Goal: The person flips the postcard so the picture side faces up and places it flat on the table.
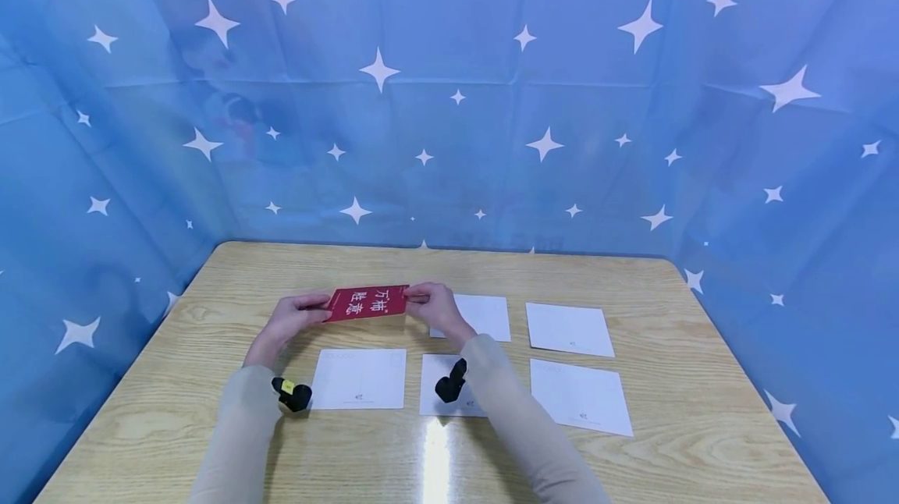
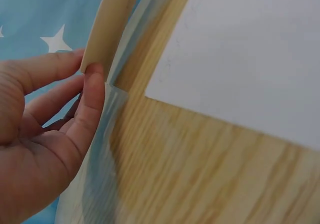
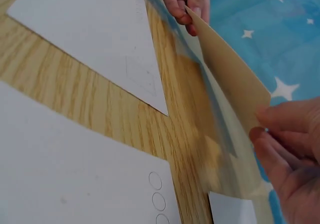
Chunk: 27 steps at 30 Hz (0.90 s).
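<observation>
Red card [image 1: 357, 312] held up over a wood-grain table [image 1: 702, 441]

The pale tabletop has rounded far corners, and a bright streak of glare [image 1: 435, 461] lies at its near side. A blue curtain [image 1: 449, 145], printed with white four-pointed stars and marked by creases, stands behind the far edge and along the left and right sides. The red card, with white characters on its face and a plain tan back, is raised over the far left part of the table. The left hand [image 1: 289, 319] has thumb and fingers clamped on its left end; the right hand [image 1: 435, 307] pinches its right end likewise. White cards [image 1: 570, 330] lie flat in two rows: three near, two far, one of the far pair partly behind the right hand.
</observation>
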Each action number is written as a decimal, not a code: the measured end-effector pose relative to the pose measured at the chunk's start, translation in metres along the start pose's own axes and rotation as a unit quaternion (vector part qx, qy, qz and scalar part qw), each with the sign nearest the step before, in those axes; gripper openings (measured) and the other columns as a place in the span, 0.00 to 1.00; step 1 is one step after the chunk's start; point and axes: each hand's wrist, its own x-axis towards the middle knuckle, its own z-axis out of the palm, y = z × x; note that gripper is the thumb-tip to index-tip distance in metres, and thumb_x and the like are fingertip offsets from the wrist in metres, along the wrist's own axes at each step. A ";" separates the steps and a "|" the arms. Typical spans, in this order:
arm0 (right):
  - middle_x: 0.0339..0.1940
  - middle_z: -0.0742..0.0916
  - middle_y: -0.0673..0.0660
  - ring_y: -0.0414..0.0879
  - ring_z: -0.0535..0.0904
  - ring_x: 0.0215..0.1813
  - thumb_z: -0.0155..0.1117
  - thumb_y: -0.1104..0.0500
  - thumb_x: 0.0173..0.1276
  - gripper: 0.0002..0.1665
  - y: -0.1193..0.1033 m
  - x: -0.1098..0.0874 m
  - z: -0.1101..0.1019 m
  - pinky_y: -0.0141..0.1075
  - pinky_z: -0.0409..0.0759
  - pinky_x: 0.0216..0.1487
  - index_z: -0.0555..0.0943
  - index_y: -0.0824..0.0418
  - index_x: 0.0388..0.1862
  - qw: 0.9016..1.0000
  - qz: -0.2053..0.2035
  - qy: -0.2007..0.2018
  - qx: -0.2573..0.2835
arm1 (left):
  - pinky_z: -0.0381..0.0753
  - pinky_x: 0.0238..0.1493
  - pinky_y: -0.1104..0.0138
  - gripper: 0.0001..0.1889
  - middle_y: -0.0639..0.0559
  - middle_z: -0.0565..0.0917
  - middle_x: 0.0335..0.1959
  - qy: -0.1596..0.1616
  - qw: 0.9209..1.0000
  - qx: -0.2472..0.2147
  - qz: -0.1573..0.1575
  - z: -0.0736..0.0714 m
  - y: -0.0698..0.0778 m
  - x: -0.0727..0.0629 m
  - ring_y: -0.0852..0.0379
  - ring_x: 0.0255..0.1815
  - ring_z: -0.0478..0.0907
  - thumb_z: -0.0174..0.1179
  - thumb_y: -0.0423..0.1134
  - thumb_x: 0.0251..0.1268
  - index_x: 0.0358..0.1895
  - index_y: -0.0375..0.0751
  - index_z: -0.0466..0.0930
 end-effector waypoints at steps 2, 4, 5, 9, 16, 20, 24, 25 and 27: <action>0.48 0.82 0.61 0.52 0.81 0.48 0.65 0.66 0.61 0.18 0.001 -0.001 0.000 0.37 0.80 0.44 0.80 0.68 0.51 1.000 0.002 -0.011 -0.003 | 0.70 0.58 0.55 0.27 0.33 0.64 0.66 -0.008 1.000 0.003 -0.001 0.000 -0.001 0.000 0.37 0.65 0.61 0.60 0.31 0.59 0.63 0.29 0.67; 0.49 0.82 0.61 0.52 0.80 0.49 0.65 0.66 0.61 0.19 0.001 -0.003 0.000 0.37 0.80 0.45 0.79 0.68 0.52 1.000 0.011 -0.021 -0.001 | 0.70 0.57 0.57 0.29 0.32 0.64 0.66 -0.014 1.000 0.008 -0.006 0.000 -0.002 0.001 0.37 0.65 0.61 0.61 0.32 0.58 0.64 0.29 0.66; 0.49 0.82 0.61 0.52 0.80 0.50 0.65 0.66 0.61 0.19 0.001 -0.003 0.000 0.37 0.80 0.45 0.79 0.68 0.52 1.000 0.015 -0.026 -0.002 | 0.70 0.57 0.58 0.29 0.32 0.63 0.66 -0.017 1.000 0.010 -0.009 0.000 -0.003 0.002 0.37 0.65 0.62 0.61 0.32 0.58 0.64 0.29 0.66; 0.48 0.83 0.61 0.52 0.80 0.50 0.65 0.67 0.59 0.20 0.000 -0.005 0.000 0.39 0.80 0.47 0.80 0.67 0.52 0.999 0.033 -0.040 -0.009 | 0.72 0.55 0.60 0.30 0.31 0.64 0.66 -0.026 0.999 0.011 -0.020 0.001 -0.003 0.002 0.37 0.64 0.63 0.62 0.31 0.57 0.64 0.28 0.65; 0.48 0.83 0.59 0.49 0.79 0.49 0.67 0.66 0.57 0.23 0.000 -0.006 0.000 0.40 0.79 0.48 0.79 0.66 0.54 0.997 0.064 -0.051 -0.017 | 0.72 0.56 0.57 0.30 0.29 0.70 0.60 -0.030 0.998 0.050 -0.008 0.004 -0.001 0.006 0.37 0.60 0.67 0.63 0.30 0.56 0.62 0.25 0.66; 0.46 0.83 0.60 0.51 0.80 0.48 0.68 0.67 0.57 0.22 0.001 -0.006 0.001 0.39 0.79 0.47 0.79 0.68 0.53 0.998 0.044 -0.043 -0.028 | 0.68 0.58 0.51 0.30 0.29 0.72 0.58 -0.026 0.995 0.096 0.006 0.006 0.002 0.007 0.36 0.59 0.68 0.63 0.31 0.54 0.61 0.23 0.67; 0.44 0.83 0.64 0.52 0.81 0.45 0.66 0.70 0.57 0.21 0.002 -0.005 0.004 0.36 0.80 0.44 0.79 0.72 0.51 0.997 0.010 -0.039 -0.062 | 0.77 0.49 0.57 0.28 0.31 0.75 0.53 -0.020 0.992 0.122 -0.001 0.010 0.005 0.009 0.39 0.52 0.73 0.63 0.29 0.54 0.59 0.23 0.69; 0.44 0.83 0.64 0.53 0.81 0.45 0.66 0.71 0.57 0.21 0.002 -0.004 0.004 0.36 0.80 0.43 0.78 0.73 0.51 0.997 0.003 -0.039 -0.070 | 0.78 0.45 0.59 0.28 0.31 0.76 0.51 -0.018 0.992 0.126 -0.005 0.011 0.006 0.009 0.41 0.50 0.74 0.63 0.29 0.54 0.59 0.23 0.69; 0.43 0.84 0.65 0.53 0.80 0.45 0.67 0.71 0.56 0.21 0.001 -0.004 0.006 0.36 0.80 0.43 0.78 0.74 0.51 0.995 -0.006 -0.039 -0.088 | 0.80 0.38 0.64 0.27 0.33 0.77 0.49 -0.013 0.991 0.132 -0.013 0.014 0.009 0.009 0.43 0.47 0.75 0.63 0.28 0.54 0.59 0.23 0.69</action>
